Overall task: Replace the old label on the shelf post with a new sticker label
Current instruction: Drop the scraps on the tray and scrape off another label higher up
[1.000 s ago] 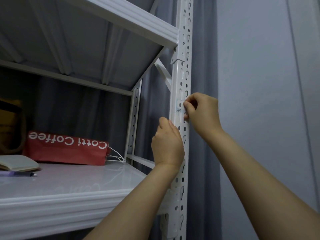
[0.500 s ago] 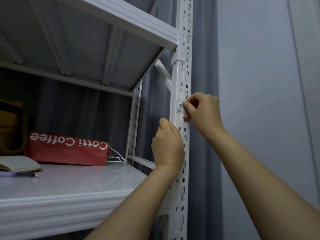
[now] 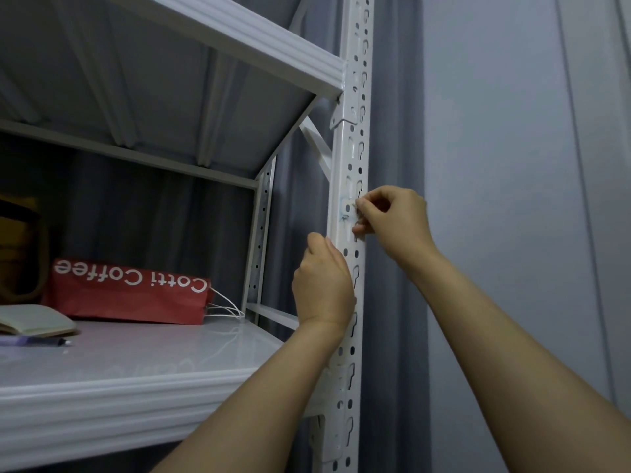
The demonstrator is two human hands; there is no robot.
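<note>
A white perforated shelf post (image 3: pixel 355 145) rises through the middle of the view. On its front face sits a small pale old label (image 3: pixel 345 209) with faint blue marks. My right hand (image 3: pixel 392 223) is at the label's right edge, with thumb and fingertips pinched together on it. My left hand (image 3: pixel 322 285) sits lower on the post, fingers curled round its left edge. No new sticker is in sight.
A white shelf board (image 3: pixel 136 373) carries a red Cotti Coffee bag (image 3: pixel 129 291), white cords (image 3: pixel 222 308), an open notebook (image 3: pixel 34 322) and a pen (image 3: pixel 37 342). Another shelf (image 3: pixel 239 39) hangs above. Grey curtain (image 3: pixel 396 131) and wall (image 3: pixel 512 165) lie behind the post.
My right hand's fingertips have shifted slightly at the label's edge. My left hand stays in place on the post.
</note>
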